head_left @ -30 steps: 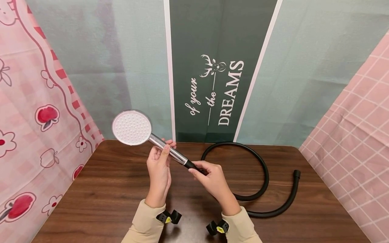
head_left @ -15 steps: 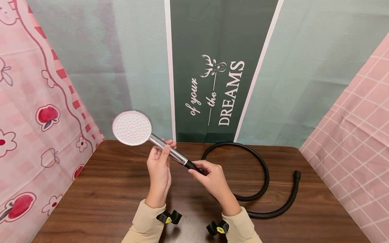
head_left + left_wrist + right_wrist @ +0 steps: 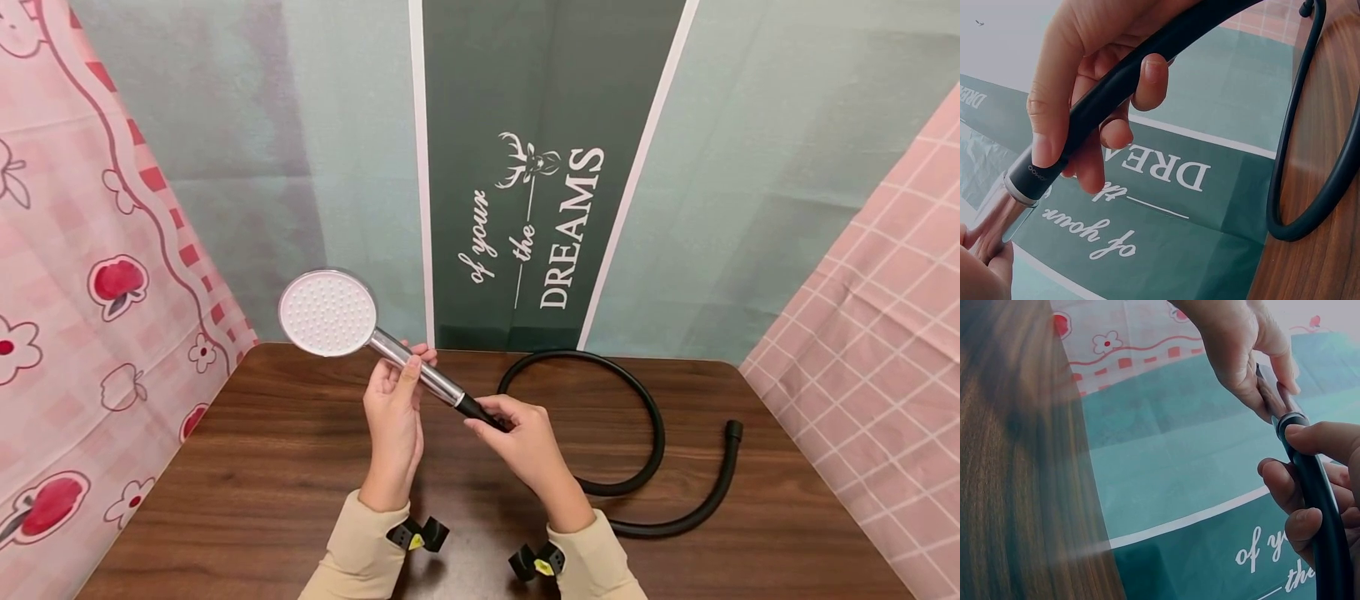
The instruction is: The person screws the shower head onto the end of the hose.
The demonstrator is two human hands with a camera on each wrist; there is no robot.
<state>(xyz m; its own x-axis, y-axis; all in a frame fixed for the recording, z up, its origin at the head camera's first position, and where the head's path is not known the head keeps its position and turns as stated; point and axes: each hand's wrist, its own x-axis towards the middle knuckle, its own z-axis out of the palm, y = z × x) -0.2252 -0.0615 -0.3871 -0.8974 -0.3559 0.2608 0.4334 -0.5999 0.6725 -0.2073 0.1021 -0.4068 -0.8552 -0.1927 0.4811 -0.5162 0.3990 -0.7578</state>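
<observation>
A round hand shower head (image 3: 327, 313) with a white nozzle face and a chrome handle (image 3: 438, 382) is held up above the table, tilted with its face toward the head camera. My left hand (image 3: 393, 412) grips the chrome handle, thumb along its near side. At the handle's lower end, my right hand (image 3: 525, 437) pinches the black end piece of the shower hose (image 3: 1110, 87). In the left wrist view this black collar sits right against the chrome handle's end, with fingers wrapped round the hose behind it. The right wrist view shows the same joint (image 3: 1291, 419) between both hands.
The rest of the black hose (image 3: 660, 433) loops across the right of the brown wooden table (image 3: 247, 483), its free end fitting (image 3: 733, 430) pointing away. Behind the table hangs a green cloth (image 3: 360, 167); pink patterned cloths stand at left (image 3: 120, 208) and right (image 3: 885, 275).
</observation>
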